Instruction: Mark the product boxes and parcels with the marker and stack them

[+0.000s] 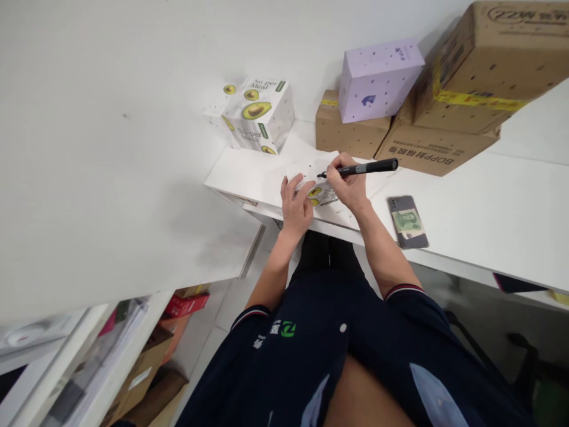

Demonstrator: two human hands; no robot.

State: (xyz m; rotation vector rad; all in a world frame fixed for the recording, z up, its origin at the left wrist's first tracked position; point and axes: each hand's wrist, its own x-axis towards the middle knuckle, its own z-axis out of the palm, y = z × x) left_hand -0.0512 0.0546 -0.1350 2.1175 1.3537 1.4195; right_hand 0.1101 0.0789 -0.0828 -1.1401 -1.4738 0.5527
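The right hand (349, 185) gripped a black marker (361, 169) over a flattened avocado-printed carton (320, 193) on the white desk (480, 207), while the left hand (296, 204), fingers spread, pressed it flat.

The far white avocado box (260, 114) reads "Super Meal" on its top and front, the flat brown carton (433, 153) at right shows "BOPP" upside down, and the big carton (493, 59) above bears "22".

Black marker pen (361, 169) lies level above flattened avocado-printed white carton (320, 193).
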